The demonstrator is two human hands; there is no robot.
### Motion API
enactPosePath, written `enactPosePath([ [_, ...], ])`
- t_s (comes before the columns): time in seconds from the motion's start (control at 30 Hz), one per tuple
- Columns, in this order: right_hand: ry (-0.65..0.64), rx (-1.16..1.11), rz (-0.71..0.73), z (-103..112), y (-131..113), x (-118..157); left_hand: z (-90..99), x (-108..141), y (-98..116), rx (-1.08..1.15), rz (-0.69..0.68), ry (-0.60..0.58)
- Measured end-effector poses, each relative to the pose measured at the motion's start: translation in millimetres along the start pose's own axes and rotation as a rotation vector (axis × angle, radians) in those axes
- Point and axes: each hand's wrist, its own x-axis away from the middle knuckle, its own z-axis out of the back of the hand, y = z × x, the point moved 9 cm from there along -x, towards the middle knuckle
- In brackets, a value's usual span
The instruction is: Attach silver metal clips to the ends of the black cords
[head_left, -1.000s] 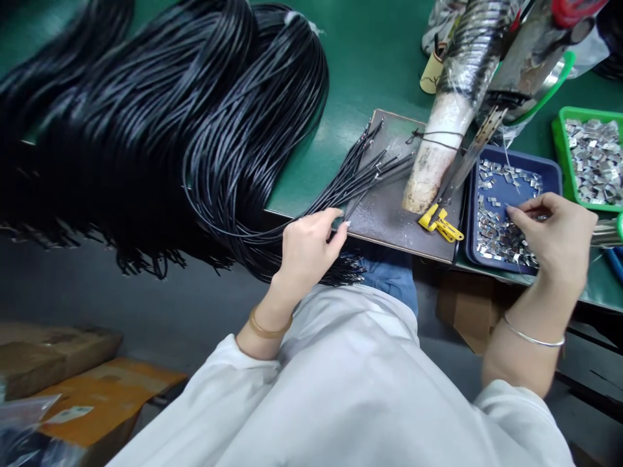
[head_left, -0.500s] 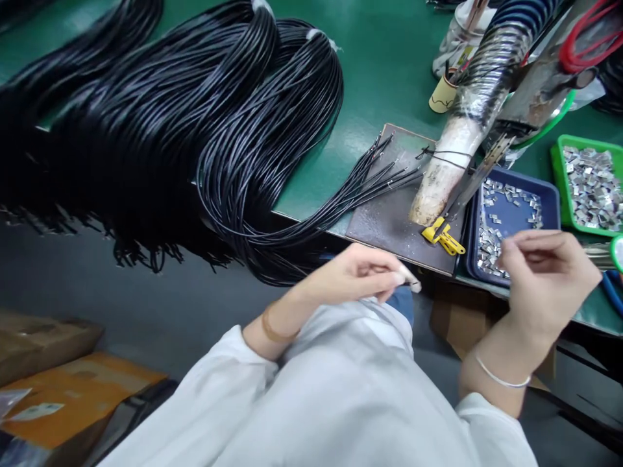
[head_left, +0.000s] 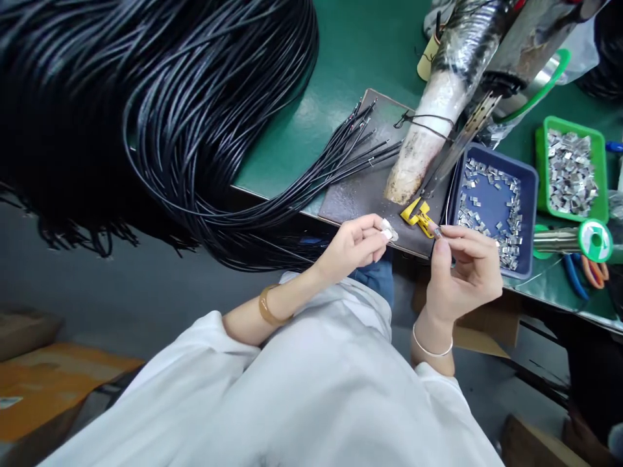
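Note:
My left hand (head_left: 359, 243) is closed in a pinch above the table's front edge. Whitish wrapping covers its fingertips, and a small pale, shiny bit sticks out past them, too blurred to name. Facing it, my right hand (head_left: 464, 266) pinches a small metal piece (head_left: 437, 231) between thumb and forefinger. Just behind those fingers a yellow plastic clamp (head_left: 417, 216) lies on the dark board (head_left: 357, 194), beneath the tip of a soldering iron (head_left: 455, 150). Stripped ends of black cables (head_left: 335, 152) rest on the board. Right of it, a blue tray (head_left: 526, 220) holds loose metal pieces.
Large bundles of black cable (head_left: 233, 97) cover the table's left side and hang over its edge. A white-wrapped duct (head_left: 426, 133) slants above the board. At right are a green tray (head_left: 602, 168) of metal pieces, a solder spool (head_left: 594, 241) and pliers (head_left: 584, 272).
My right hand has moved left from over the blue tray to near my left hand, a small metal piece now showing in its fingers. The view has shifted; my left hand stays closed.

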Motion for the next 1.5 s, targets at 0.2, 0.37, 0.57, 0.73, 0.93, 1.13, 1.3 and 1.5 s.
enactPosePath([
  [0.2, -0.056, 0.031, -0.013, -5.1, 0.4, 4.1, -0.6, -4.1, 24.4, -0.181, -0.186, 0.066],
  [0.37, -0.08, -0.058, -0.089, -8.1, 8.9, 5.3, -8.5, -0.4, 42.7, -0.453, -0.305, 0.082],
  [0.57, -0.182, -0.203, -0.24, -23.6, 21.1, 13.4, -7.7, -3.5, 35.1, -0.4, -0.261, 0.014],
  [0.73, -0.183, -0.213, -0.239, -24.9, 19.0, 15.2, -8.8, -2.5, 34.1, -0.427, -0.272, 0.02],
  [0.93, -0.309, -0.456, -0.348, -36.1, 32.2, 21.1, -17.5, 12.2, 50.8, -0.673, -0.544, 0.0],
  [1.13, -0.254, -0.406, -0.347, -34.2, 35.3, 19.0, -10.9, 7.6, 43.7, -0.604, -0.443, 0.02],
  [1.3, -0.038, -0.132, -0.101, -9.9, 7.6, 8.7, 1.8, -4.2, 25.0, -0.276, -0.222, 0.094],
  [1.5, -0.061, 0.025, 0.199, -13.0, -21.6, 11.8, 3.9, -12.7, 20.0, -0.235, -0.143, 0.118],
])
